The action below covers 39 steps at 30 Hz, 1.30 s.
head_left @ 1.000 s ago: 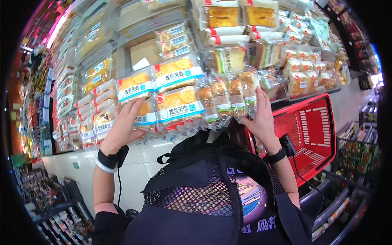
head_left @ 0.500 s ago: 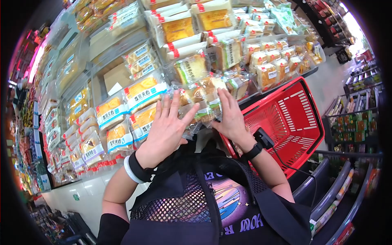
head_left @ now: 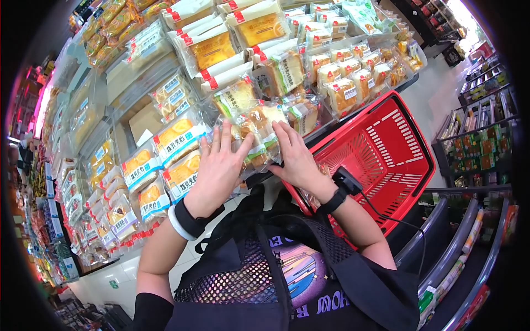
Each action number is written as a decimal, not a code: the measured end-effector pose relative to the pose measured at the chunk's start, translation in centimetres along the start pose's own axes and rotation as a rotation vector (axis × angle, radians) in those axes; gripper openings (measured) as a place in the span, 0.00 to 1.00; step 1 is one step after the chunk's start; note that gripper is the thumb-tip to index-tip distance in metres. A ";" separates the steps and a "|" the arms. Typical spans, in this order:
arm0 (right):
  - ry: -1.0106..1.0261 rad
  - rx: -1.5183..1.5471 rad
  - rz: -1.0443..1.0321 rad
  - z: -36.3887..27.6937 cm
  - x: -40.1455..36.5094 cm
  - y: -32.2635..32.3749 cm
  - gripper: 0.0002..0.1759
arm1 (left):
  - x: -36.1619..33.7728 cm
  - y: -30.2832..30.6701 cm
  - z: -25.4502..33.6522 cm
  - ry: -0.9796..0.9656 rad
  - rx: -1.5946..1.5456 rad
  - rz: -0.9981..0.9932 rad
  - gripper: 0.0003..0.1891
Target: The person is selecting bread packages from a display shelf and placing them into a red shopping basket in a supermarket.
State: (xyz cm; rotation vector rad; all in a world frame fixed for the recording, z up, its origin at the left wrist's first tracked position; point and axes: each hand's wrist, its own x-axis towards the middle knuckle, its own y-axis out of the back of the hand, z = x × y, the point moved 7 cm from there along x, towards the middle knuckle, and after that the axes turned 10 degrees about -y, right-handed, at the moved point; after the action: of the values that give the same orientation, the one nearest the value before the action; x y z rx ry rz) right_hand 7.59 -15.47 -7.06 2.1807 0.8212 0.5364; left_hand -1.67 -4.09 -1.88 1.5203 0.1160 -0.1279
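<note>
The left hand [head_left: 215, 172] covers part of the wrapped bread [head_left: 258, 134], so its contact is hard to make out; its grip is open, fingers spread. The right hand [head_left: 299, 160], also open, lies at the bread's right edge, left of the red basket [head_left: 429, 165]. Compared with the first frame, the left hand is off the blue-and-white packs [head_left: 181, 137] and nearer the right.

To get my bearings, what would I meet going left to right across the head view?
Large blue-banded packs, left hand, right hand, red basket, shelved green packs.
</note>
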 end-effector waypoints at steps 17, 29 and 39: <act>0.095 -0.561 -0.147 8.0 8.6 2.5 0.29 | 0.9 -1.1 2.8 -0.109 0.085 0.127 0.58; 0.182 -0.840 -0.452 7.9 11.2 -0.5 0.17 | 1.0 -1.2 2.6 -0.108 0.078 0.136 0.56; 0.260 -0.608 0.126 6.4 7.8 3.2 0.06 | 1.0 -1.4 2.6 -0.106 0.087 0.140 0.56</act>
State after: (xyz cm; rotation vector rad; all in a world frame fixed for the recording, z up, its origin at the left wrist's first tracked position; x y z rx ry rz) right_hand 18.12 -14.79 -7.84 1.6236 0.5543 1.0043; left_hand -0.95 -6.77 -3.26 1.6003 -0.0816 -0.1019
